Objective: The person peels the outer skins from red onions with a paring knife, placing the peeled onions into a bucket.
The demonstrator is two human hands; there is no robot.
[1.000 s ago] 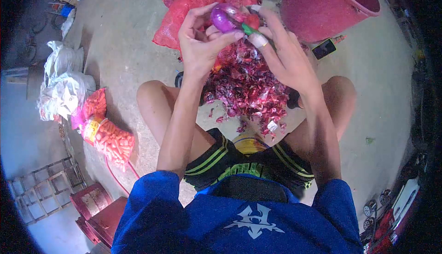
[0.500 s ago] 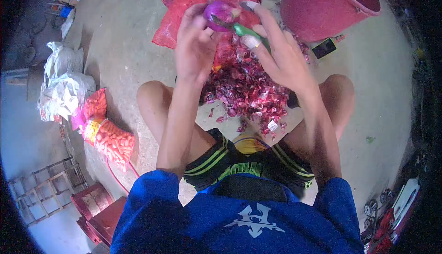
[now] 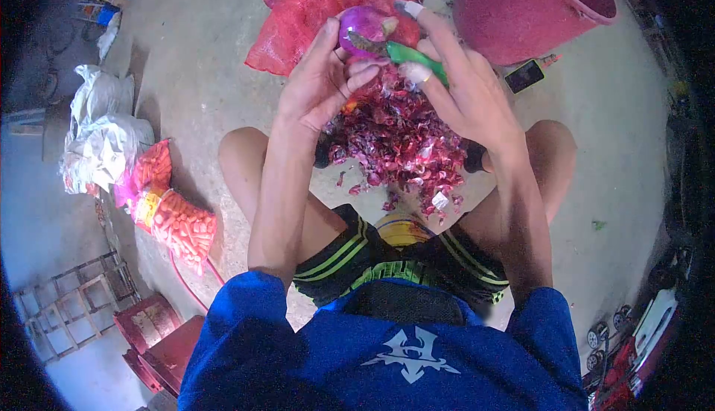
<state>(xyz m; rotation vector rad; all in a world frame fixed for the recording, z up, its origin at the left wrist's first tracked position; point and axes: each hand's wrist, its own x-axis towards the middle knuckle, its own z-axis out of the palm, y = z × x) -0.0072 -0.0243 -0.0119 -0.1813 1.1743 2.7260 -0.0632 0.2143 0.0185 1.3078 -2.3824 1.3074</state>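
head view shows the left hand (image 3: pixel 320 87) cupping a purple onion (image 3: pixel 360 30) at its fingertips, raised above a heap of red onion skins (image 3: pixel 402 143) on the concrete floor (image 3: pixel 201 91). right hand (image 3: pixel 465 87) is closed around a green-handled knife (image 3: pixel 415 56), blade touching the onion. red mesh sack (image 3: pixel 305 9) and a red bucket (image 3: pixel 521 16) lie beyond.

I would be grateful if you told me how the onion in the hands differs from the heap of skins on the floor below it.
The onion is one whole, rounded bulb; the heap of skins is many loose, thin scraps. The onion is glossy purple, the skins are duller dark red with a few pale bits. The onion is held up by the left hand with the green-handled knife in the right hand against it; the skins lie on the concrete floor. Both are reddish-purple.
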